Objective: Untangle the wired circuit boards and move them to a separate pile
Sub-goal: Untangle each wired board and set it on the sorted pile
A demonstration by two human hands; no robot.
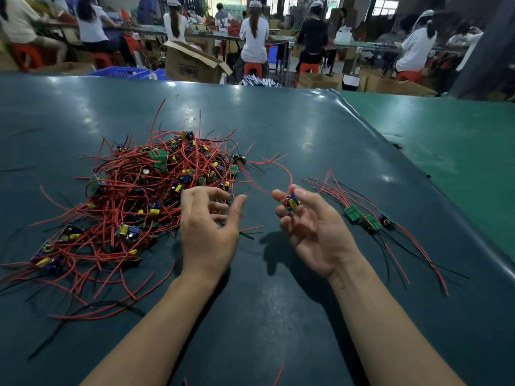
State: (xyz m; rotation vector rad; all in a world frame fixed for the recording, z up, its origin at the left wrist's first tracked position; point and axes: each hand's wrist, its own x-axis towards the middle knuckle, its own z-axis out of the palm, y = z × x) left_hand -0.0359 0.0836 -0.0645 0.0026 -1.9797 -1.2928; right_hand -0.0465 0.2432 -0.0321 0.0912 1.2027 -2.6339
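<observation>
Red wire dominates the left half of the dark green desk (pixel 278 129), where the tangled heap (pixel 139 196) of wired circuit boards is spread, small green boards with yellow and blue parts caught among looping red and black leads. Well apart from it, on the right, the separate pile (pixel 367 218) is laid: three boards are placed side by side with their leads run out roughly parallel, presumably so that they do not knot again.

One circuit board (pixel 291 203), with a yellow part showing, is held above the desk in the right hand (pixel 312 227), pinched between thumb and forefinger while the other fingers (pixel 289 235) are loosely curled beneath it. Its red lead (pixel 281 169) is seen arching back toward the heap, blurred along part of its length, so it is judged to be in the act of being drawn clear; whether its far end is free cannot be told.

The left hand (pixel 209 227) is kept at the heap's near edge, fingers spread and relaxed, nothing gripped. It is probably placed there to steady the tangle or to take up the next board.

The step in hand is judged to be the carrying of the held board rightward to the laid row, most of the heap being left unsorted.
</observation>
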